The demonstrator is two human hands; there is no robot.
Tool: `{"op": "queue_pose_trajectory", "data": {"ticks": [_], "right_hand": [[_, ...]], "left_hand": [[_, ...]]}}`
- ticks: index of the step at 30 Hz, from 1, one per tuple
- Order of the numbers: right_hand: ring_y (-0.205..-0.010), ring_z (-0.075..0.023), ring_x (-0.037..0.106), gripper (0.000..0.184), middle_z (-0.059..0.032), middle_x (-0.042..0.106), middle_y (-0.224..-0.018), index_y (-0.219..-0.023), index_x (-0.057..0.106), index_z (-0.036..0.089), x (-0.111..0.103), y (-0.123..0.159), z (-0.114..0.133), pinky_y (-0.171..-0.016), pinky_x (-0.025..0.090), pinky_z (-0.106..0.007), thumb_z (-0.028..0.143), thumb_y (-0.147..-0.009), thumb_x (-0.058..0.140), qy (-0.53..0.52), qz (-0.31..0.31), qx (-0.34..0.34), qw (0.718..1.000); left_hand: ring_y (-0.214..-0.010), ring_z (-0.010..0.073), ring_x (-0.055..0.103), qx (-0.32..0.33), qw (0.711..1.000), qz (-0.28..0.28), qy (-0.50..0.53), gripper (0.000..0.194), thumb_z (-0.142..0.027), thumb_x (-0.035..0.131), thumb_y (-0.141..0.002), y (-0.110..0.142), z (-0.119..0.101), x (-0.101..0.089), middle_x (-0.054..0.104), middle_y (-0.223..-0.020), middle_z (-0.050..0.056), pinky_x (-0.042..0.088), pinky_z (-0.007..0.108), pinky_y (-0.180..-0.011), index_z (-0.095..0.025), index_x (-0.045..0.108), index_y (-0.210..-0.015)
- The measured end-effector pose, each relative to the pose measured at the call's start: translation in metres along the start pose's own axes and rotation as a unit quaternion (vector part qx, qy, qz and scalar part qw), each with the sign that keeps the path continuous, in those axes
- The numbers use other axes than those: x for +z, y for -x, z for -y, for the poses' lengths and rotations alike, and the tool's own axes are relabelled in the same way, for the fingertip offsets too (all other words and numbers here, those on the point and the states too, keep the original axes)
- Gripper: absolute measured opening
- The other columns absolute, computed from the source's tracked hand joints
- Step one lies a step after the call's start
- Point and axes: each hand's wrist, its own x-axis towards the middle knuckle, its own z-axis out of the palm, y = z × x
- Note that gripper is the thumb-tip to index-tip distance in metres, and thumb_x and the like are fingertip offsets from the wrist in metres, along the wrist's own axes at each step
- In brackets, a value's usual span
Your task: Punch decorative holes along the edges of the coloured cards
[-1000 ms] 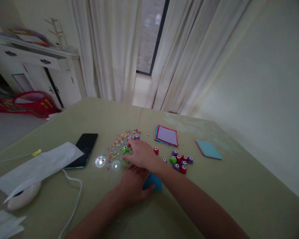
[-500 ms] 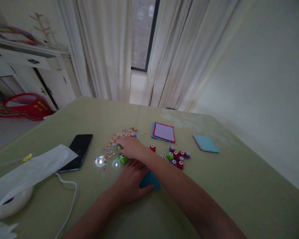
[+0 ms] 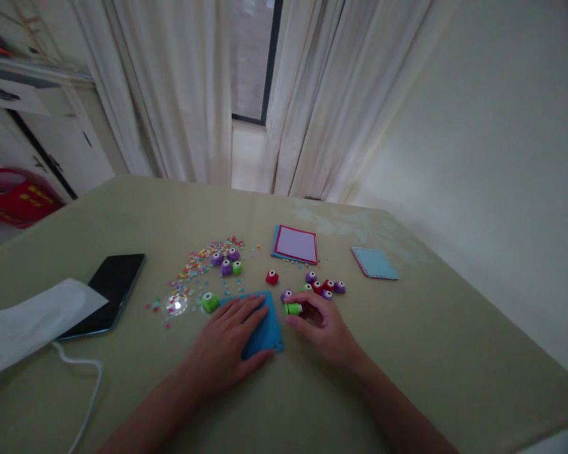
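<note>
My left hand (image 3: 231, 337) lies flat with spread fingers on a blue square sheet (image 3: 266, 331), covering its left part. Just right of that sheet, my right hand (image 3: 324, 325) pinches a small green eyeball toy (image 3: 293, 309) between thumb and fingers. Behind my right hand sits a cluster of red, purple and green eyeball toys (image 3: 329, 286), partly hidden by the fingers. One red eyeball toy (image 3: 272, 277) stands apart from them. By my left fingertips rests another green eyeball toy (image 3: 210, 302). Farther back, several purple and green eyeball toys (image 3: 226, 267) sit close together.
Colourful confetti bits (image 3: 194, 265) are scattered left of centre around a clear shiny disc (image 3: 176, 304). A stack of coloured squares (image 3: 297, 244) and a light blue square (image 3: 375, 263) lie farther back. At left are a black phone (image 3: 118, 284), white paper (image 3: 42, 321) and a white cable (image 3: 97, 378).
My right hand has swung from above the confetti, across my left arm, to the right side, with a green eyeball toy in it. My left hand stays on the blue sheet. The view has shifted right.
</note>
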Motion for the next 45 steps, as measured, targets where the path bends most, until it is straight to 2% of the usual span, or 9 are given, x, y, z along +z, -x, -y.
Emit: {"op": "queue_pose_trajectory", "data": {"ticks": [2, 4, 8, 16, 19, 23, 31, 39, 45], "right_hand": [[-0.091, -0.0220, 0.072, 0.031, -0.0084, 0.077, -0.110, -0.118, 0.073, 0.020, -0.004, 0.008, -0.008, -0.081, 0.059, -0.035, 0.032, -0.090, 0.079, 0.054, -0.016, 0.007, 0.998], [-0.090, -0.0226, 0.071, 0.029, -0.0082, 0.076, -0.108, -0.118, 0.072, 0.020, -0.005, 0.010, -0.010, -0.084, 0.058, -0.037, 0.025, -0.090, 0.078, 0.132, -0.003, -0.004, 0.991], [-0.107, -0.0262, 0.070, 0.031, -0.0097, 0.074, -0.116, -0.120, 0.073, 0.020, -0.003, 0.007, -0.009, -0.098, 0.055, -0.041, 0.016, -0.090, 0.077, 0.208, 0.041, -0.040, 0.976], [-0.092, -0.0214, 0.069, 0.033, -0.0074, 0.074, -0.109, -0.121, 0.075, 0.021, -0.007, 0.007, -0.005, -0.085, 0.056, -0.034, 0.014, -0.088, 0.077, 0.179, 0.073, -0.034, 0.981], [-0.093, -0.0213, 0.069, 0.034, -0.0072, 0.074, -0.110, -0.121, 0.075, 0.020, -0.008, 0.007, -0.002, -0.084, 0.055, -0.033, 0.015, -0.088, 0.079, 0.180, 0.090, -0.034, 0.979], [-0.097, -0.0220, 0.068, 0.035, -0.0081, 0.073, -0.113, -0.121, 0.074, 0.019, -0.008, 0.009, -0.001, -0.087, 0.054, -0.034, 0.013, -0.087, 0.079, 0.191, 0.077, -0.040, 0.978], [-0.087, -0.0196, 0.066, 0.031, -0.0058, 0.071, -0.104, -0.118, 0.074, 0.020, -0.006, 0.008, -0.006, -0.079, 0.053, -0.031, 0.012, -0.088, 0.076, 0.203, 0.062, -0.035, 0.977], [-0.092, -0.0205, 0.066, 0.033, -0.0061, 0.072, -0.107, -0.118, 0.075, 0.020, -0.009, 0.008, -0.003, -0.082, 0.053, -0.031, 0.014, -0.087, 0.080, 0.190, 0.087, -0.048, 0.977], [-0.086, -0.0187, 0.065, 0.030, -0.0058, 0.070, -0.103, -0.115, 0.075, 0.016, -0.008, 0.008, 0.000, -0.078, 0.051, -0.030, 0.012, -0.085, 0.079, 0.206, 0.080, -0.028, 0.975]], "left_hand": [[-0.146, 0.0355, 0.056, -0.001, 1.000, 0.004, -0.002, 0.066, -0.054, 0.069, -0.100, 0.002, 0.000, 0.003, 0.054, -0.165, 0.011, 0.044, 0.057, -0.121, -0.024, 0.054, -0.157], [-0.145, 0.0343, 0.057, -0.007, 1.000, 0.004, -0.001, 0.065, -0.053, 0.069, -0.101, 0.004, 0.000, 0.005, 0.055, -0.165, 0.009, 0.045, 0.055, -0.121, -0.026, 0.054, -0.158], [-0.143, 0.0332, 0.059, -0.017, 1.000, 0.003, 0.006, 0.063, -0.053, 0.069, -0.101, 0.007, 0.000, 0.006, 0.055, -0.164, 0.008, 0.046, 0.053, -0.120, -0.029, 0.055, -0.157], [-0.143, 0.0329, 0.058, -0.010, 1.000, -0.005, 0.001, 0.063, -0.056, 0.067, -0.102, 0.007, 0.001, 0.004, 0.055, -0.164, 0.007, 0.046, 0.051, -0.119, -0.030, 0.055, -0.158], [-0.144, 0.0323, 0.057, -0.003, 1.000, -0.004, -0.009, 0.063, -0.058, 0.065, -0.103, 0.007, 0.002, 0.004, 0.055, -0.164, 0.008, 0.045, 0.050, -0.119, -0.029, 0.054, -0.158], [-0.144, 0.0322, 0.058, -0.001, 1.000, -0.001, -0.014, 0.063, -0.060, 0.064, -0.103, 0.006, 0.002, 0.004, 0.055, -0.164, 0.007, 0.046, 0.050, -0.119, -0.028, 0.054, -0.157], [-0.142, 0.0327, 0.059, -0.016, 1.000, 0.010, -0.007, 0.060, -0.060, 0.062, -0.103, 0.005, 0.001, 0.001, 0.057, -0.163, 0.008, 0.046, 0.051, -0.119, -0.029, 0.058, -0.155], [-0.141, 0.0321, 0.060, -0.008, 1.000, 0.002, -0.010, 0.059, -0.060, 0.062, -0.104, 0.005, 0.001, 0.001, 0.058, -0.162, 0.008, 0.046, 0.049, -0.118, -0.029, 0.059, -0.153], [-0.143, 0.0322, 0.058, -0.004, 1.000, -0.001, -0.015, 0.061, -0.060, 0.063, -0.104, 0.005, 0.001, 0.002, 0.056, -0.163, 0.008, 0.046, 0.050, -0.118, -0.028, 0.056, -0.155]]}}
